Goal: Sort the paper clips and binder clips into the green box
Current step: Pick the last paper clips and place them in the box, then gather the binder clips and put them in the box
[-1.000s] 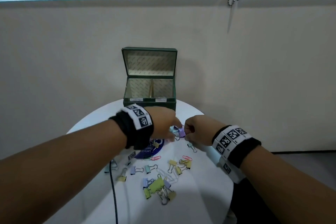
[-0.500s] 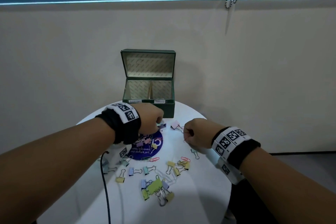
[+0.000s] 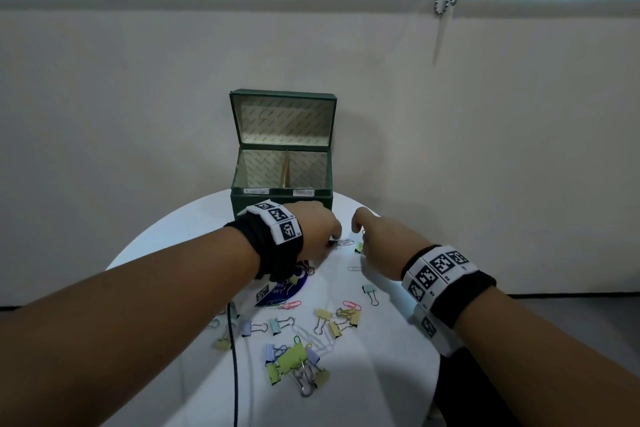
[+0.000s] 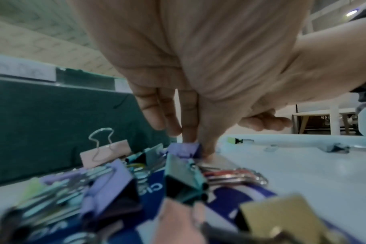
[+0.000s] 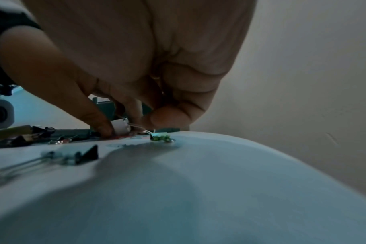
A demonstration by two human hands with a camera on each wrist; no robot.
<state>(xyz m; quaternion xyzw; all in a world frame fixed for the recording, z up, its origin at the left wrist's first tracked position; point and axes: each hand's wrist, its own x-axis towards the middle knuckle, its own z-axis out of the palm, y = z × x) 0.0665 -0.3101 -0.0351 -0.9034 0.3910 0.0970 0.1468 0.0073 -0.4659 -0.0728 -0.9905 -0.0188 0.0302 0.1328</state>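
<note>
The green box stands open at the table's far edge, with two labelled compartments. In front of it my left hand reaches down; its fingertips and thumb pinch a purple binder clip beside some paper clips. My right hand is just right of it. Its thumb and a finger pinch a pale binder clip on the table. A small green binder clip lies next to it. Several binder clips and paper clips are scattered nearer me.
The round white table ends close on the right and left. A black cord runs down its left side. A blue printed disc lies under my left wrist. A wall stands right behind the box.
My left hand has moved right, back to the middle in front of the box. My right hand has reached forward onto the pale binder clip.
</note>
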